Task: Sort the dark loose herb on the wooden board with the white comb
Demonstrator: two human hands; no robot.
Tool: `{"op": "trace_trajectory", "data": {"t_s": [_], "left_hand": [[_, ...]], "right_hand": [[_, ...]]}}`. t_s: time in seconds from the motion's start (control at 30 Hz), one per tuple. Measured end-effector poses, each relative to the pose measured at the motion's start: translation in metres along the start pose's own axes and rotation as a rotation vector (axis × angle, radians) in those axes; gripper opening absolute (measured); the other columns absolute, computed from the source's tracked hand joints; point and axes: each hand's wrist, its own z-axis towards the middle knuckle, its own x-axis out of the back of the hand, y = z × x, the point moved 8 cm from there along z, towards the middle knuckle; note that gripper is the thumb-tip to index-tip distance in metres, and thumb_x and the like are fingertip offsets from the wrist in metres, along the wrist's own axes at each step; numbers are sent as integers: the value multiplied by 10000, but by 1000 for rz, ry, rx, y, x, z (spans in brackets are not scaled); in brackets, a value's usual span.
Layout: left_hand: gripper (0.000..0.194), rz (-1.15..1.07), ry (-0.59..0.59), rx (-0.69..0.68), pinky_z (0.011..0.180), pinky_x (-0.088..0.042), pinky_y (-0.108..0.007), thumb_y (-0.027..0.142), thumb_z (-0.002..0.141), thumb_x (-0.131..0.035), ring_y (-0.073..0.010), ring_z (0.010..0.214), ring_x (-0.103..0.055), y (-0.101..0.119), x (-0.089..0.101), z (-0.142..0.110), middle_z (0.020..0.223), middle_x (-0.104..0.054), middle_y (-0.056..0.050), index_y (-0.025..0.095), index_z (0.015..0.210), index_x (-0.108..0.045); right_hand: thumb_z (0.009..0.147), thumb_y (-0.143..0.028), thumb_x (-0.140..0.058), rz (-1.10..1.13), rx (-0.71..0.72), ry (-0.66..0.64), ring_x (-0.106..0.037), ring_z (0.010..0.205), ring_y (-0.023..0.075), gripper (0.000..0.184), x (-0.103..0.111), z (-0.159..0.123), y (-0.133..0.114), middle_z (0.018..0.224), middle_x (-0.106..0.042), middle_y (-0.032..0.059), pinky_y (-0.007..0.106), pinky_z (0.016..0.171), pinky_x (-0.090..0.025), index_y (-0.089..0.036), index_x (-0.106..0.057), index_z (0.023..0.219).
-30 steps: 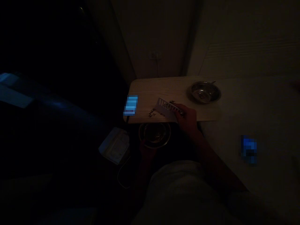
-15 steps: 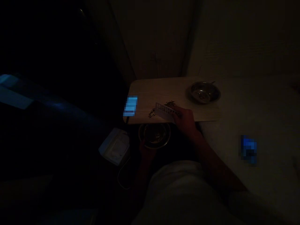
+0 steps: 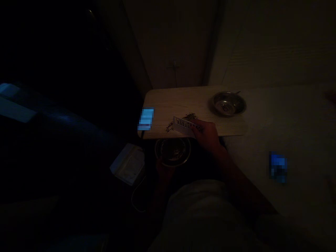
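Observation:
The scene is very dark. My right hand (image 3: 208,134) is closed on a pale flat piece with a row of slots (image 3: 183,126), whose exact kind I cannot make out. It rests at or just above the wooden tabletop (image 3: 170,99) near its front edge. Small dark bits (image 3: 191,116) lie scattered beside and behind it. Below that edge, my left hand (image 3: 165,169) grips the near rim of a round metal bowl (image 3: 157,151). Some small bits show inside this bowl, though dimly.
A second metal bowl (image 3: 229,104) with a utensil handle stands at the tabletop's right. A lit, blurred-out screen (image 3: 146,119) is at its left end. A white box (image 3: 128,164) with a cord sits lower left. A blue blurred object (image 3: 278,166) lies on the pale surface at right.
The slotted piece in my right hand has shifted slightly left and tilted, so its slots show more plainly. My left hand and the bowl it grips stay almost where they were.

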Motion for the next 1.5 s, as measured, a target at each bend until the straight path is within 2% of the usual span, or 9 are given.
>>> {"op": "trace_trajectory", "data": {"t_s": [0.2, 0.37, 0.5, 0.73, 0.97, 1.27, 1.5], "left_hand": [[469, 28, -44, -1, 1143, -272, -544, 407, 829, -525, -316, 1378, -414, 1, -1, -1, 1264, -668, -95, 201, 1236, -637], [432, 9, -29, -20, 1149, -275, -517, 394, 811, -542, -312, 1376, -416, 1, -5, -3, 1221, -690, -99, 185, 1168, -670], [416, -16, -31, 15, 1145, -275, -529, 374, 807, -545, -325, 1366, -428, 0, -8, -4, 1201, -697, -115, 169, 1142, -681], [426, -23, 16, 8, 1153, -261, -524, 381, 814, -539, -319, 1379, -411, 0, -1, -2, 1229, -685, -104, 182, 1166, -671], [406, -18, -3, 15, 1144, -271, -530, 366, 828, -516, -323, 1360, -436, -1, -10, -6, 1205, -697, -107, 176, 1146, -682], [456, -7, -25, -1, 1151, -259, -528, 388, 837, -513, -315, 1375, -417, 1, -2, -1, 1261, -670, -104, 179, 1219, -649], [439, -34, -25, 12, 1144, -276, -529, 382, 818, -538, -327, 1371, -421, 0, -2, -1, 1220, -688, -118, 166, 1177, -670]], "right_hand": [[857, -246, -578, 8, 17, -23, -715, 963, 254, 315, -3, -1, -2, 1087, -748, 52, 371, 860, -549, -257, -723, 1136], [853, -245, -574, -15, -2, -24, -721, 932, 252, 326, -1, -1, -1, 1058, -756, 54, 364, 833, -551, -255, -719, 1145], [856, -241, -567, -21, -8, -5, -719, 942, 254, 324, 2, -1, 0, 1062, -755, 56, 368, 838, -551, -253, -720, 1142], [863, -238, -569, -14, -9, -23, -710, 980, 249, 328, -1, -2, 1, 1105, -743, 51, 357, 862, -547, -250, -710, 1158], [875, -244, -564, -33, -22, -42, -703, 1002, 244, 322, -3, -2, 3, 1124, -737, 44, 356, 883, -539, -258, -705, 1164], [856, -227, -580, 3, 9, -29, -717, 951, 239, 311, -3, -3, -3, 1085, -749, 47, 342, 856, -545, -243, -719, 1134], [868, -260, -558, -40, -38, 40, -714, 944, 249, 323, 1, -2, 6, 1069, -752, 69, 354, 851, -548, -231, -713, 1150]]}}
